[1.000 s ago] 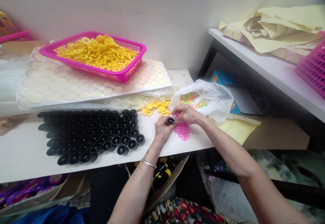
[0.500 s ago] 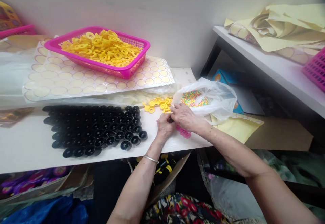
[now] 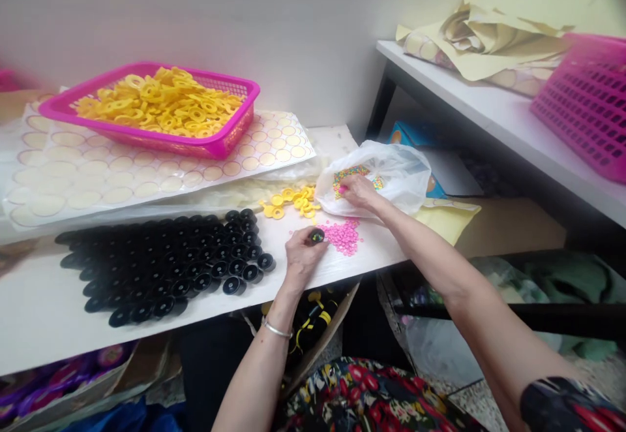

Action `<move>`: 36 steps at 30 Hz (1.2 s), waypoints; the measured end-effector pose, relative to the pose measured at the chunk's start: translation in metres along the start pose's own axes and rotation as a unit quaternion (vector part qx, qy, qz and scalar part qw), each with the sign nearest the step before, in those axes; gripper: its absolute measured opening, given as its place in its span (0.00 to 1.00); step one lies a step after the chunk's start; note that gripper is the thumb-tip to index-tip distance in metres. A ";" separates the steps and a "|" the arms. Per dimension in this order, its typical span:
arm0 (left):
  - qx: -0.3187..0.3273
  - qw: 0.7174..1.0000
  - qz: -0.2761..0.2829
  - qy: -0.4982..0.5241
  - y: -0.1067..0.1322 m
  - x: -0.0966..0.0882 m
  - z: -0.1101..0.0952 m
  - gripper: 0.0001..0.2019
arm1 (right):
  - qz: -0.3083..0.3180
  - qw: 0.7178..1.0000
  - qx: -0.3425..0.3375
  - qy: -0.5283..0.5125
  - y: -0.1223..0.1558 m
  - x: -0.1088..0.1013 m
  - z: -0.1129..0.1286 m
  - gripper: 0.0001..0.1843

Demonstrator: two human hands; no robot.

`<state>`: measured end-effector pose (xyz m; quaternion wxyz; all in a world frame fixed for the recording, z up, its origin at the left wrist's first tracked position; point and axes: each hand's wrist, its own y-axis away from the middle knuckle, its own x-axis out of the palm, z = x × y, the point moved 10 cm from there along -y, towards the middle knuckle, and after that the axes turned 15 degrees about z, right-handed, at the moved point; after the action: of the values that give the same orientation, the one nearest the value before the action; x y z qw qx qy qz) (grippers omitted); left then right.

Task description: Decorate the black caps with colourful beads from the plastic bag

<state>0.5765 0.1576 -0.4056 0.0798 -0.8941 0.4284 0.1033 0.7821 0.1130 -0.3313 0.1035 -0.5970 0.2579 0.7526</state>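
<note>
My left hand is closed around a small black cup, its open top facing up, with bits of colour inside. My right hand reaches into the mouth of a white plastic bag and touches the multicoloured beads in it. Its fingers are pinched on a small pink piece, mostly hidden. Between the hands and the table edge lies a loose pile of pink discs. Small yellow ring-shaped parts are scattered behind my left hand.
Rows of black cups stand on the table to the left. Behind them a pink basket full of yellow rings sits on sheets of round stickers. At the right, a raised shelf carries yellow paper and another pink basket.
My hands, together over the pink discs before, are now apart. My right hand has moved into the bead bag; the black cup in my left hand has come into view.
</note>
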 end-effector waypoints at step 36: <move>0.060 0.727 0.003 -0.684 0.078 -0.051 -0.071 0.15 | -0.039 0.958 -0.281 -0.037 -0.007 0.034 0.190 0.10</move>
<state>0.4923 0.1307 -0.3284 0.4039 -0.5735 0.2662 0.6612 0.6157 0.2113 -0.3360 -0.0298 -0.5836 0.0079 0.8115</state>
